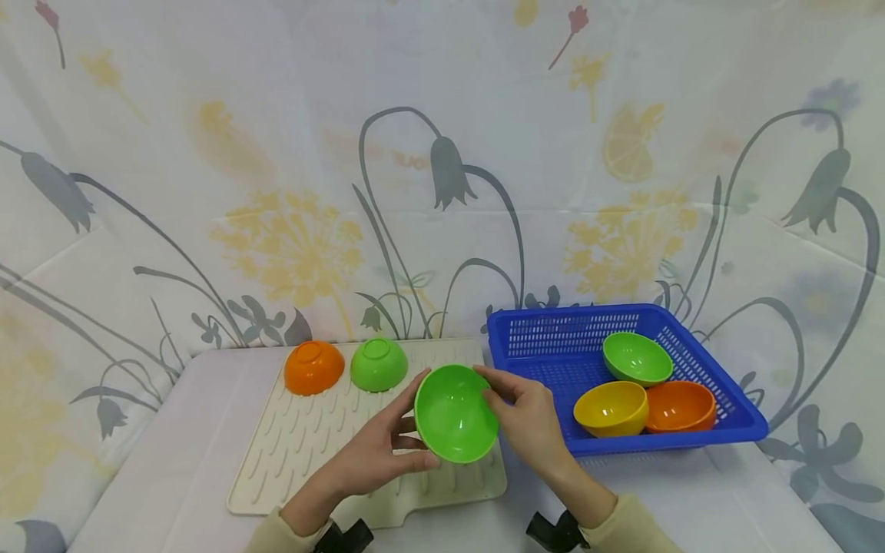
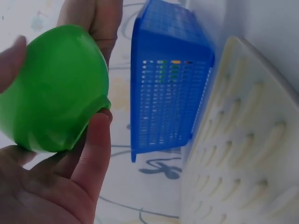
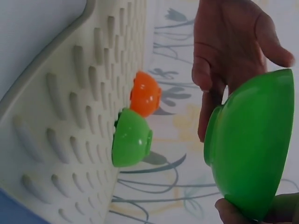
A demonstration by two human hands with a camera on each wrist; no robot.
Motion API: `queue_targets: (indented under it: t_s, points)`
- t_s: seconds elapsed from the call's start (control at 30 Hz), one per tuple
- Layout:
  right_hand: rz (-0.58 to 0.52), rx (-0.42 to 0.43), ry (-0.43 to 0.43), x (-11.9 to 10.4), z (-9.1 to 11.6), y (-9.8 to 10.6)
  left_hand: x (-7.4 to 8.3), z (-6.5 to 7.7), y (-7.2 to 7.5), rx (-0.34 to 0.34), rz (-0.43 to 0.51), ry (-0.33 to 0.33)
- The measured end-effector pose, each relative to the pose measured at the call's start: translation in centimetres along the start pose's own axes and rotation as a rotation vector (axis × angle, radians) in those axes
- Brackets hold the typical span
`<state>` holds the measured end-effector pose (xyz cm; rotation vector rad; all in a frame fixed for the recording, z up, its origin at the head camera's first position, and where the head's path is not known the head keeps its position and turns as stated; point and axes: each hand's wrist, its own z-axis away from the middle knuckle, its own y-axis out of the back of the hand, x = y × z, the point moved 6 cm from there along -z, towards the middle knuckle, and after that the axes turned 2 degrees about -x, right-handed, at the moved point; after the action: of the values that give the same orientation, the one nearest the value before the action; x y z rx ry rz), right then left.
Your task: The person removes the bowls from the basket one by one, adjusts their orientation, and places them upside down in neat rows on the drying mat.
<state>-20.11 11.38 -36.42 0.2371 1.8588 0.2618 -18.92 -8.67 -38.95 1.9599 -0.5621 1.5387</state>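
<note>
In the head view's lower centre, we see the left hand (image 1: pixel 373 457) grip a green bowl (image 1: pixel 456 415) while the right hand (image 1: pixel 531 422) pinches its rim; only the wrist views show us its foot ring (image 3: pixel 211 136).

Hands (image 1: pixel 532 418) hold a green bowl (image 1: pixel 456 415) over a mat (image 1: pixel 297 465) bearing two overturned bowls (image 1: pixel 379 365). Alongside, three bowls (image 1: pixel 638 359) sit in a basket (image 1: pixel 664 442).

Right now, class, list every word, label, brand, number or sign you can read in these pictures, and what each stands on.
No text can be read.
Patterned backdrop: faint orange marks beside the central grey flower, possibly lettering, too blurred to read.
Held green bowl, blue basket, cream mat: no lettering visible.
</note>
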Motion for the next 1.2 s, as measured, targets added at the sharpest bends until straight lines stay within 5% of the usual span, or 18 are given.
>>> queue_targets:
  t_s: [0.23,0.53,0.9,1.2]
  points:
    - [-0.068,-0.036,0.029,-0.3,0.1,0.0,0.2,0.0,0.3,0.048,0.023,0.015]
    - [-0.085,-0.117,0.008,-0.3,-0.1,-0.1,0.3,0.0,0.7,0.067,-0.049,-0.048]
    - [-0.174,-0.223,-0.012,-0.2,0.1,-0.3,0.9,0.4,1.7,0.136,-0.294,-0.103]
    - [-0.155,-0.299,0.002,-0.1,0.2,-0.7,1.9,0.7,1.4,0.119,-0.654,-0.2]
